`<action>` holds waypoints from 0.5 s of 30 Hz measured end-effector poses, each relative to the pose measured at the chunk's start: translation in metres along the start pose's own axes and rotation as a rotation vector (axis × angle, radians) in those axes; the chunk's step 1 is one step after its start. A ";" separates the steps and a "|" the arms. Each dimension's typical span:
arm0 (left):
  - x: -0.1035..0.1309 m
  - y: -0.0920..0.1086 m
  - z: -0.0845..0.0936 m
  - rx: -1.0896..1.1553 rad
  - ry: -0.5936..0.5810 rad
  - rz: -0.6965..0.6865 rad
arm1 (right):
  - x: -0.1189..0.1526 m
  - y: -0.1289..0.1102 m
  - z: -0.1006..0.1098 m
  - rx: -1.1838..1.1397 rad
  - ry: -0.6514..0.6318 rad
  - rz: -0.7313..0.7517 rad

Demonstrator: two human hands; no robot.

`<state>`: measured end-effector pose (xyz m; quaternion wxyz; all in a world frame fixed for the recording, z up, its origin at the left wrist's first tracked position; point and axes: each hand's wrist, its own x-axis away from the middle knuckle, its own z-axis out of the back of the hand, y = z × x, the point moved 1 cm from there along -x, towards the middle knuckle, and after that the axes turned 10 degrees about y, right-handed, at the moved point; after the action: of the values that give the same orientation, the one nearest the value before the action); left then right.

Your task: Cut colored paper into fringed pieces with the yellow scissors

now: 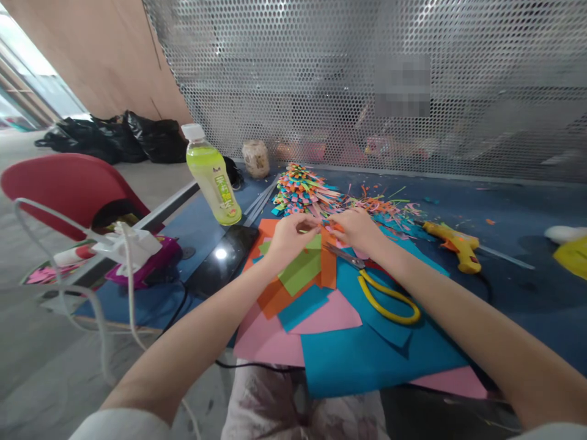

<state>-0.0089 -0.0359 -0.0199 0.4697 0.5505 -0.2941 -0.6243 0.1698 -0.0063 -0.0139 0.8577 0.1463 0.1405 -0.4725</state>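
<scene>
My left hand (293, 237) is at the middle of the table, thumb and fingertips pinched together; what they hold is too small to name. Close by on the right, my right hand (355, 229) has its fingers closed on a small piece of orange paper. Just beyond both hands lies a pile of fringed, many-coloured paper strips (300, 186). Below them are green paper (300, 269), an orange strip (328, 263), pink paper (332, 315) and large blue sheets (367, 360). Scissors with yellow handles (389, 299) rest on the blue paper, under my right wrist.
A green drink bottle (213, 180) and a black phone (222, 260) are on the left. Farther back sits a jar (255, 159). A yellow glue gun (454, 244) lies at the right, near paper shreds (389, 211). White cables (131, 269) hang by a power strip.
</scene>
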 end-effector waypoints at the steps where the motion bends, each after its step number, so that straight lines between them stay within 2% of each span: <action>1: 0.000 0.000 0.000 -0.007 -0.004 0.000 | 0.000 -0.001 -0.002 0.001 -0.001 0.005; 5: 0.001 0.001 0.000 -0.015 -0.036 0.009 | 0.002 -0.001 -0.002 -0.018 0.012 0.034; 8: 0.001 0.000 -0.001 0.001 -0.059 0.012 | 0.011 -0.001 0.009 -0.054 0.054 0.052; 11: 0.001 -0.002 -0.001 0.031 -0.071 0.020 | 0.033 -0.006 0.024 -0.113 0.085 0.094; 13: 0.002 -0.003 -0.002 0.035 -0.105 0.033 | 0.052 -0.012 0.031 -0.177 0.101 0.171; 14: 0.003 -0.003 -0.003 0.031 -0.134 0.040 | 0.061 -0.016 0.034 -0.274 0.129 0.286; 15: 0.005 -0.002 -0.004 0.023 -0.169 0.044 | 0.069 -0.018 0.036 -0.308 0.129 0.335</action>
<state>-0.0057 -0.0386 -0.0244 0.4506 0.4945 -0.3520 -0.6546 0.1937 -0.0829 -0.0092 0.9256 0.0649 0.2389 -0.2862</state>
